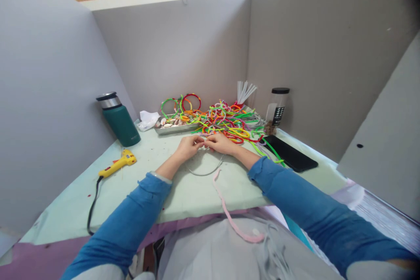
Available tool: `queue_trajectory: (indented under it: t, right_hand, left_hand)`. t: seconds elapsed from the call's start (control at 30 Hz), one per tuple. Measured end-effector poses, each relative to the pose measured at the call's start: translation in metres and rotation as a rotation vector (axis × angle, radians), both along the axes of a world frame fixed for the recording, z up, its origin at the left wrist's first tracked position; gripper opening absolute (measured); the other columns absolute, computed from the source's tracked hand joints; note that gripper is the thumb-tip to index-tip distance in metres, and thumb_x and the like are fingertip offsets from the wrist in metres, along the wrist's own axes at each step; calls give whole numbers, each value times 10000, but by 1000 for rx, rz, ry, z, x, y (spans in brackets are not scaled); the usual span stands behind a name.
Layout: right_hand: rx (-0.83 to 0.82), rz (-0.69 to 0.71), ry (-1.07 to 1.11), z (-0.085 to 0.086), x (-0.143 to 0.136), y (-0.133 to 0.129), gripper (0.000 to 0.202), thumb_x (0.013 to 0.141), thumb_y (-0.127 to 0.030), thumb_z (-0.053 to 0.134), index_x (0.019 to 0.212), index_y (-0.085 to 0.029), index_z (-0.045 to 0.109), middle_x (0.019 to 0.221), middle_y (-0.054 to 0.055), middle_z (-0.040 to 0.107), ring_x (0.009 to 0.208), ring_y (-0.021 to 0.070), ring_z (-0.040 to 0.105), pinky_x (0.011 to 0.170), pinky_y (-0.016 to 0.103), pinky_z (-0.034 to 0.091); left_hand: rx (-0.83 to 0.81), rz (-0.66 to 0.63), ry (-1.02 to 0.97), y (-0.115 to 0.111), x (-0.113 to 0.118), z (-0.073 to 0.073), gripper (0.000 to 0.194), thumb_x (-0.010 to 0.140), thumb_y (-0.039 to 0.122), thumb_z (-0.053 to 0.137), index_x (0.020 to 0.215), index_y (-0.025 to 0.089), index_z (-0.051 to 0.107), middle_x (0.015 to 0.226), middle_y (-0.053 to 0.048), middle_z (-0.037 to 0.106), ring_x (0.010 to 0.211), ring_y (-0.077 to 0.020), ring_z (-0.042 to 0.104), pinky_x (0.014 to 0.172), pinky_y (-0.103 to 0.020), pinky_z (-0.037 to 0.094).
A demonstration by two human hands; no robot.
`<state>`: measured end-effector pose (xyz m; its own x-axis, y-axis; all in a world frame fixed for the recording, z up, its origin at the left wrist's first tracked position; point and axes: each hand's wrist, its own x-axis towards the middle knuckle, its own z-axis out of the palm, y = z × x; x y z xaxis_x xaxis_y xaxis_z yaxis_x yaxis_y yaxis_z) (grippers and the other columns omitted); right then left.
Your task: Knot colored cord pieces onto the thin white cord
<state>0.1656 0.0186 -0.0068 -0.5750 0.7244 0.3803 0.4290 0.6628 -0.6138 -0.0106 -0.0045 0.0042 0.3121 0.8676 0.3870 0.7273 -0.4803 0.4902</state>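
Observation:
My left hand (189, 146) and my right hand (220, 143) meet above the middle of the table, fingertips pinched close together. Between them they grip the far side of a thin grey hoop (205, 175), whose near side curves toward me over the tabletop. Any small piece between the fingertips is too hidden to make out. Just nearer than the hoop, a pink fuzzy strip (224, 203) trails over the table's front edge onto my lap. Beyond my hands lies a heap of coloured pipe cleaners (239, 124), some bent into loops.
At left are a yellow glue gun (117, 164) with a black cord and a green bottle (120, 122). A metal tray (177, 129) with shell-like pieces, a white plastic bag (148, 120) and wrapped hoops (191, 101) sit behind. At right are a black phone (290, 154) and clear jar (274, 111).

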Motion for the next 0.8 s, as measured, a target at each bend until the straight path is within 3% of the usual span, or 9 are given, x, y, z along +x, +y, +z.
queue_trajectory:
  t: [0.43, 0.8]
  right_hand:
    - [-11, 0, 12, 0, 0, 0, 392, 825, -422, 445, 654, -114, 618, 542, 4, 569, 508, 84, 458, 503, 197, 317]
    - [1, -3, 18, -2, 0, 2, 387, 823, -413, 450, 628, -117, 605, 546, 10, 582, 509, 86, 456, 502, 199, 322]
  left_hand:
    - [30, 42, 2, -1, 1, 0, 185, 741, 299, 568, 801, 147, 654, 616, -10, 636, 614, -129, 573, 592, -219, 425]
    - [64, 88, 49, 1, 0, 0, 194, 737, 321, 578, 770, 147, 659, 696, -22, 664, 617, -119, 560, 606, -218, 403]
